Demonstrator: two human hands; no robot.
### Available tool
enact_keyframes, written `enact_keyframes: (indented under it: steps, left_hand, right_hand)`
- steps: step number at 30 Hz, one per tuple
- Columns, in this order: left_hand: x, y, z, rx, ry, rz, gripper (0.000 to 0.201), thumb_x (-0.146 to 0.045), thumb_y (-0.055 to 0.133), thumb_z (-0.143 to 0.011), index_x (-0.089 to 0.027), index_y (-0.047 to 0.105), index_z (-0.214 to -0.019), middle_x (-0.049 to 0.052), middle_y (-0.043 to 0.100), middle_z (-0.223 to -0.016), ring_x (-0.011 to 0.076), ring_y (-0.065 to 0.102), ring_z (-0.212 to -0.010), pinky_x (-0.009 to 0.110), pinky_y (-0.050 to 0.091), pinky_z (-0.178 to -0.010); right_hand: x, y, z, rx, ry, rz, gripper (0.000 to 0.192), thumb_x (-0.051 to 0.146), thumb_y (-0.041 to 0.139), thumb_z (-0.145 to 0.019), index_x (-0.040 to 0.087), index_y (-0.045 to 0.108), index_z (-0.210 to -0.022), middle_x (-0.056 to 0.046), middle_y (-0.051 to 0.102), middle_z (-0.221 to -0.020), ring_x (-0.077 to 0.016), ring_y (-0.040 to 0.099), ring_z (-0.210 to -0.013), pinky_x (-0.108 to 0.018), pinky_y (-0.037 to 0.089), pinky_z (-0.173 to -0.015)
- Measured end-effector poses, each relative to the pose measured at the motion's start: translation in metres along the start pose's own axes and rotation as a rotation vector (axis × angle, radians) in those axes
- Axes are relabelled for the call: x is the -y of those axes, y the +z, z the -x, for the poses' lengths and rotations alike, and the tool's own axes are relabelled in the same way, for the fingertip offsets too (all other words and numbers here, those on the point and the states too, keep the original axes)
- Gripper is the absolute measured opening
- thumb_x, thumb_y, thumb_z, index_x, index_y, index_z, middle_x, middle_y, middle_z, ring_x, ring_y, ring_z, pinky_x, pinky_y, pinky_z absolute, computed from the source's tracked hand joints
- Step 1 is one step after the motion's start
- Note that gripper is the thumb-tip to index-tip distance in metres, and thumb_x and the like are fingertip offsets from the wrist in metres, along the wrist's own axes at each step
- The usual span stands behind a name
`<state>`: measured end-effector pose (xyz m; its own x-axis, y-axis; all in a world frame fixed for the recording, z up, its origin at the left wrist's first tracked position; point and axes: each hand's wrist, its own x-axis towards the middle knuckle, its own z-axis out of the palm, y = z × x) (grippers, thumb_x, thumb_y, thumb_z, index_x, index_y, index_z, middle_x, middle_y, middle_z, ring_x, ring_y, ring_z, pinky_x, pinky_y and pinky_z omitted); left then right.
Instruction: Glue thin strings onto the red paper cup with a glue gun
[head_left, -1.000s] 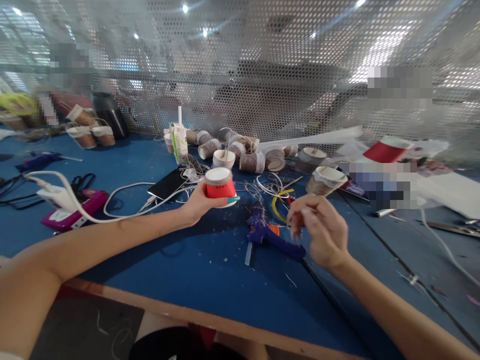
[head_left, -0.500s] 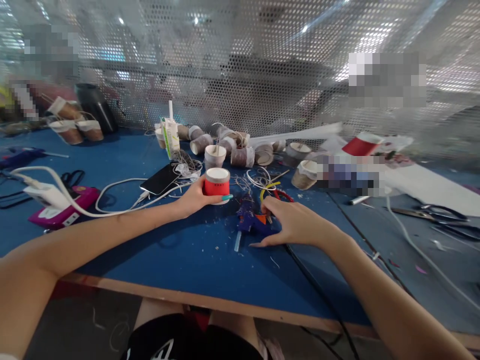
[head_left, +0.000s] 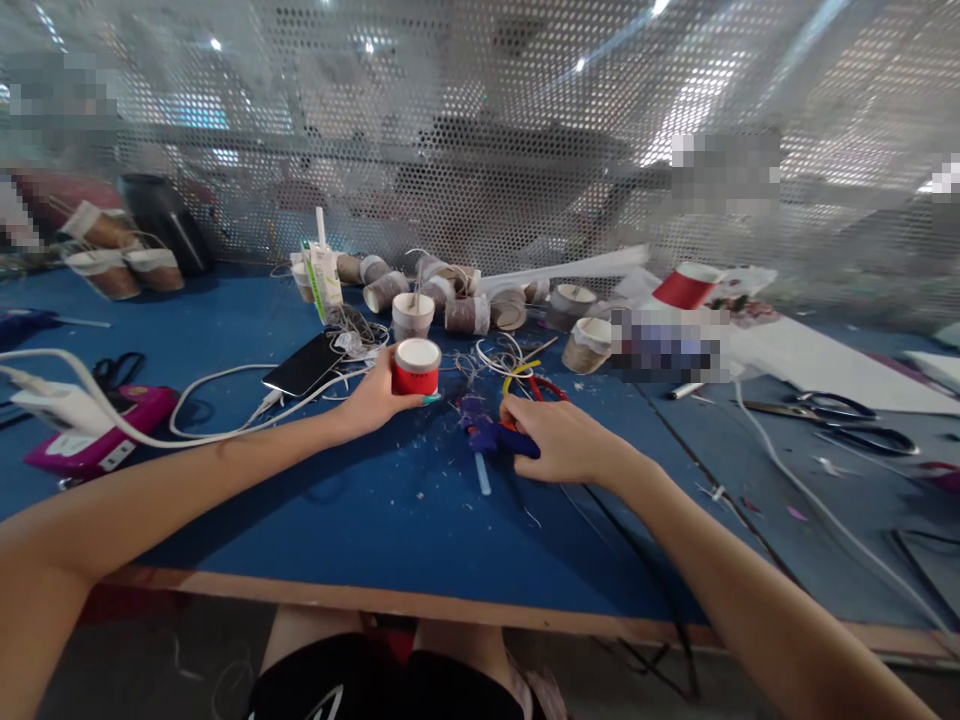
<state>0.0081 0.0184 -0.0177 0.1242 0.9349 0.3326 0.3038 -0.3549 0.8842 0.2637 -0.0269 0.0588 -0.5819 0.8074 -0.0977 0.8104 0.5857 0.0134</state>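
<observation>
Since a moment ago, right hand [head_left: 564,440] has closed its fingers around the blue glue gun [head_left: 491,436] on the desk [head_left: 360,520]. Left hand [head_left: 373,396] grips the red cup [head_left: 416,367] upright; lifting the gun comes next, probably.

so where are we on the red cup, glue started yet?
Done: a batch of wrapped cups lies at the back of the blue table. In hand: the left hand holds the red cup upright on the table; the right hand closes on the blue glue gun, which lies flat. Left: no glue or wrap shows on the red cup.
</observation>
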Motion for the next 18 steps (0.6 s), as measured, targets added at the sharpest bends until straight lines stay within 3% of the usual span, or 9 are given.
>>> enact_keyframes:
  steps: [4, 7, 9, 11, 14, 18]
  left_hand:
    - [-0.002, 0.000, 0.003, 0.083, -0.023, 0.075, 0.072, -0.028, 0.081, -0.059, -0.015, 0.042, -0.119, 0.016, 0.059, -0.128, 0.0293, 0.058, -0.120, 0.048, 0.043, -0.106]
    - [-0.007, -0.001, 0.006, 0.155, -0.005, 0.045, 0.071, -0.031, 0.082, -0.058, -0.017, 0.045, -0.117, 0.014, 0.061, -0.124, 0.0300, 0.060, -0.117, 0.049, 0.045, -0.103]
    - [-0.011, -0.003, 0.008, 0.269, 0.045, -0.006, 0.071, -0.034, 0.083, -0.059, -0.017, 0.048, -0.118, 0.013, 0.064, -0.122, 0.0315, 0.060, -0.117, 0.051, 0.044, -0.103]
    - [-0.014, -0.004, 0.010, 0.362, 0.086, -0.062, 0.072, -0.037, 0.083, -0.061, -0.018, 0.048, -0.121, 0.014, 0.066, -0.121, 0.0331, 0.060, -0.117, 0.052, 0.044, -0.103]
    - [-0.016, -0.006, 0.011, 0.398, 0.104, -0.080, 0.077, -0.038, 0.082, -0.063, -0.018, 0.045, -0.127, 0.015, 0.065, -0.124, 0.0337, 0.060, -0.119, 0.053, 0.044, -0.103]
    - [-0.016, -0.005, 0.012, 0.506, 0.149, 0.021, 0.075, -0.036, 0.082, -0.065, -0.017, 0.046, -0.128, 0.015, 0.064, -0.128, 0.0318, 0.059, -0.121, 0.051, 0.044, -0.105]
  right_hand:
    - [-0.004, -0.001, 0.000, -0.142, 0.081, 0.028, 0.027, 0.028, 0.052, -0.069, 0.018, 0.049, -0.094, -0.008, 0.063, -0.077, -0.0208, 0.055, -0.063, -0.029, 0.029, -0.056]
    - [-0.009, -0.002, 0.000, -0.331, 0.228, -0.005, 0.034, 0.032, 0.047, -0.070, 0.016, 0.050, -0.100, -0.009, 0.061, -0.075, -0.0215, 0.050, -0.059, -0.030, 0.026, -0.054]
    - [-0.012, -0.001, -0.001, -0.469, 0.346, -0.104, 0.034, 0.033, 0.047, -0.068, 0.016, 0.050, -0.098, -0.008, 0.058, -0.070, -0.0205, 0.046, -0.055, -0.031, 0.024, -0.054]
    - [-0.016, 0.002, -0.004, -0.571, 0.390, -0.341, 0.031, 0.033, 0.051, -0.062, 0.019, 0.052, -0.090, -0.005, 0.055, -0.065, -0.0190, 0.043, -0.054, -0.031, 0.026, -0.054]
    - [-0.020, 0.008, -0.010, -0.591, 0.331, -0.729, 0.022, 0.029, 0.053, -0.053, 0.022, 0.051, -0.073, -0.002, 0.054, -0.059, -0.0185, 0.046, -0.054, -0.033, 0.035, -0.055]
    - [-0.018, 0.014, -0.015, -0.532, 0.280, -0.946, 0.017, 0.029, 0.046, -0.051, 0.022, 0.050, -0.066, -0.003, 0.057, -0.059, -0.0169, 0.050, -0.050, -0.033, 0.043, -0.051]
